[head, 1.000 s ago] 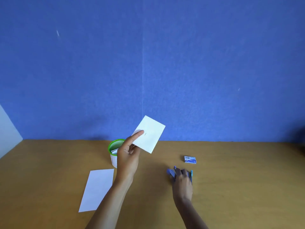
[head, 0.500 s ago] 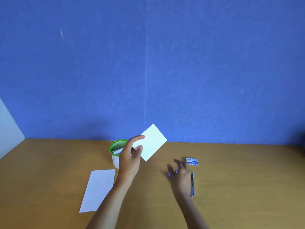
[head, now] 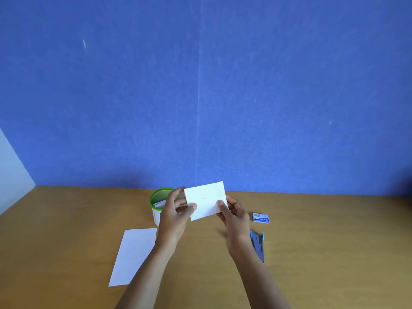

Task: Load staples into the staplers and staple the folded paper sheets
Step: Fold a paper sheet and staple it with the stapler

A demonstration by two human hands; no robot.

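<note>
I hold a small folded white paper sheet (head: 206,200) up above the table, a tiny staple mark near its middle. My left hand (head: 176,216) pinches its left edge and my right hand (head: 234,216) pinches its lower right corner. A blue stapler (head: 258,243) lies flat on the wooden table just right of my right wrist, untouched. Beyond it sits a small blue staple box (head: 261,218). Another white paper sheet (head: 133,256) lies flat on the table at the left.
A green-rimmed mesh cup (head: 158,198) holding folded papers stands behind my left hand. The wooden table (head: 334,253) runs back to a blue wall (head: 200,97). A white panel (head: 11,168) borders the left.
My right hand left the stapler on the table and rose to take the folded sheet's right corner. My left hand lowered and turned the sheet towards level.
</note>
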